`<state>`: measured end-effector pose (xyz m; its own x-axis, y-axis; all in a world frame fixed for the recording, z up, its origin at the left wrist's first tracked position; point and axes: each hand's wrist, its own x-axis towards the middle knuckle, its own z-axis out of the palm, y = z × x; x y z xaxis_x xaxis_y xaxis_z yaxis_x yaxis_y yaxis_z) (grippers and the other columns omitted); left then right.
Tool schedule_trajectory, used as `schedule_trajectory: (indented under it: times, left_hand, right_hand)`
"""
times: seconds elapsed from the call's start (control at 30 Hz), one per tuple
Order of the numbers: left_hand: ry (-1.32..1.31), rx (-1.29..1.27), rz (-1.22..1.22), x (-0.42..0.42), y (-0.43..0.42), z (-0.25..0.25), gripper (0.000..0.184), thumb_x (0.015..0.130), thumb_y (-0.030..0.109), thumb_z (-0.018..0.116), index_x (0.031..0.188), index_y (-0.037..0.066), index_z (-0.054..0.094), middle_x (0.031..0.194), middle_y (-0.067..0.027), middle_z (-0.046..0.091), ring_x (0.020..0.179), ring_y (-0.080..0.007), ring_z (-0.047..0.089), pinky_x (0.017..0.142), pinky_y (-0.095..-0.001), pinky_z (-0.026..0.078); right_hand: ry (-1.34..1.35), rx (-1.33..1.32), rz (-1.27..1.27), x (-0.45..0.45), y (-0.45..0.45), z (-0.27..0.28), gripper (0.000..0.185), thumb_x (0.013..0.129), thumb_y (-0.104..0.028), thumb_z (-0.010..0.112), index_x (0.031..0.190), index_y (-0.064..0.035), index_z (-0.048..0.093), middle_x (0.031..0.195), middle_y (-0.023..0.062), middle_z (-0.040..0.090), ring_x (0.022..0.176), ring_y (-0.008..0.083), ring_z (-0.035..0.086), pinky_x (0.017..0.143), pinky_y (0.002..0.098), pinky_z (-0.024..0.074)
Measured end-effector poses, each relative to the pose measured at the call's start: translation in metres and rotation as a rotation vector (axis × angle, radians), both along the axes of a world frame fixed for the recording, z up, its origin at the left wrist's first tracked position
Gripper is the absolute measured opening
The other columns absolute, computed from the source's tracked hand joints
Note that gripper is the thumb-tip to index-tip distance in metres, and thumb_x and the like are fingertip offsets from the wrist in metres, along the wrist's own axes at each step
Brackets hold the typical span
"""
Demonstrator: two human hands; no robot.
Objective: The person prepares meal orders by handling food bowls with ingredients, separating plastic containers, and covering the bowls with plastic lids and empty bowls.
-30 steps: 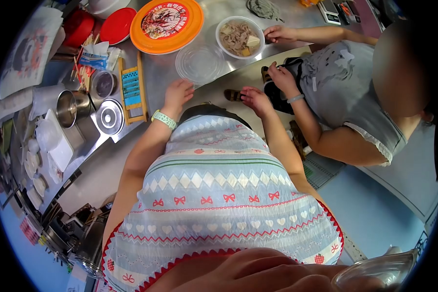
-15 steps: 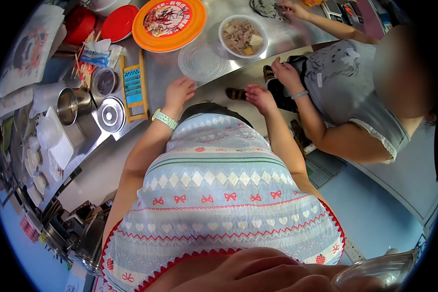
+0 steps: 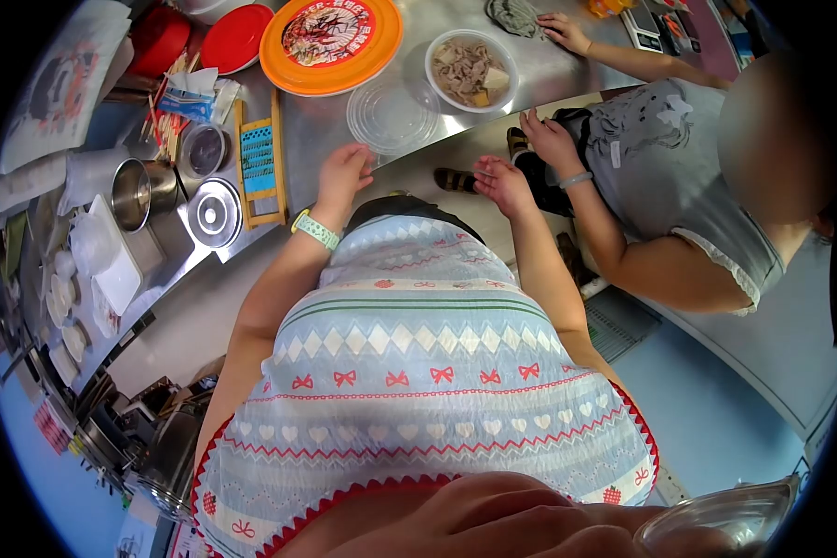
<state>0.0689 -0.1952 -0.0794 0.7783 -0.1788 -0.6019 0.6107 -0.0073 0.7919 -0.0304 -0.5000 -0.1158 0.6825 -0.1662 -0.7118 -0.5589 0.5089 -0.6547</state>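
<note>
My left hand (image 3: 344, 177), with a pale green watch on its wrist, hovers by the near edge of the steel counter. Its fingers are loosely bent and apart, and nothing shows in them. Close beyond it, a round clear plastic lid (image 3: 392, 119) lies flat. My right hand (image 3: 505, 186) hangs in the air just off the counter, palm partly up, fingers loosely curled and apart, holding nothing visible. Beyond the lid and to its right stands a round plastic tub (image 3: 504, 91) of what looks like sliced meat and pale chunks. An orange round lid (image 3: 318, 82) with a printed label lies behind the clear one.
At my right, a co-worker (image 3: 637, 149) stands with one hand near a grey cloth (image 3: 515, 16). To my left are a wooden-framed blue grater (image 3: 258, 160), a metal lid (image 3: 216, 214), a steel pot (image 3: 132, 195) and a red lid (image 3: 236, 39). A scale (image 3: 644, 28) sits far right.
Both my hands stay nearly in place, with small shifts in the fingers. The co-worker's far hand has moved slightly nearer, off the grey cloth. The view has shifted a little.
</note>
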Motion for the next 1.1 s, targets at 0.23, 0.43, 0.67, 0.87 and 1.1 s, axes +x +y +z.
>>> schedule_trajectory:
  times: [0.23,0.43,0.67,0.87,1.1]
  left_hand:
    - [0.011,0.014,-0.008,-0.002,-0.001,0.003,0.014,0.091,0.023,0.061,0.096,0.01,0.059,0.079,0.0036,0.054,0.067,-0.0062,0.049,0.062,-0.0249,0.051]
    - [0.001,0.028,-0.005,-0.003,-0.003,0.006,0.012,0.09,0.023,0.062,0.088,0.014,0.054,0.072,0.0064,0.047,0.063,-0.0047,0.046,0.059,-0.0247,0.05]
    - [0.031,0.003,0.017,-0.001,0.002,-0.006,0.009,0.089,0.021,0.061,0.09,0.016,0.053,0.072,0.007,0.047,0.064,-0.0055,0.048,0.06,-0.0255,0.05]
    - [-0.095,-0.038,-0.221,-0.011,0.009,0.025,0.043,0.09,0.025,0.056,0.131,0.014,0.046,0.142,-0.0087,0.034,0.106,-0.0162,0.053,0.086,-0.0364,0.048]
    - [0.096,-0.68,-0.458,-0.034,0.045,0.124,0.033,0.097,0.034,0.047,0.11,0.007,0.059,0.071,-0.0057,0.061,0.064,-0.0129,0.06,0.06,-0.0275,0.051]
  right_hand:
    - [-0.012,0.018,-0.024,0.0,-0.001,0.001,0.023,0.093,-0.018,0.05,0.113,-0.0081,0.056,0.108,0.0061,0.062,0.091,0.0194,0.06,0.08,0.0339,0.0493]
    - [-0.017,0.01,-0.02,0.001,-0.002,0.003,0.023,0.094,-0.018,0.049,0.113,-0.0071,0.056,0.109,0.0067,0.061,0.091,0.0198,0.06,0.08,0.034,0.0499]
    - [-0.009,0.01,-0.023,0.001,0.0,0.007,0.022,0.094,-0.018,0.048,0.112,-0.0069,0.056,0.109,0.0069,0.061,0.092,0.0196,0.059,0.08,0.0341,0.0502]
    - [-0.008,-0.019,0.217,0.002,0.009,0.023,0.04,0.095,-0.03,0.049,0.128,-0.0072,0.05,0.121,0.0089,0.057,0.102,0.0216,0.058,0.088,0.0359,0.0475]
    - [-0.371,0.367,0.659,0.043,0.142,0.136,0.063,0.097,-0.049,0.041,0.145,-0.0094,0.032,0.133,0.0063,0.049,0.114,0.0197,0.052,0.095,0.0382,0.0423]
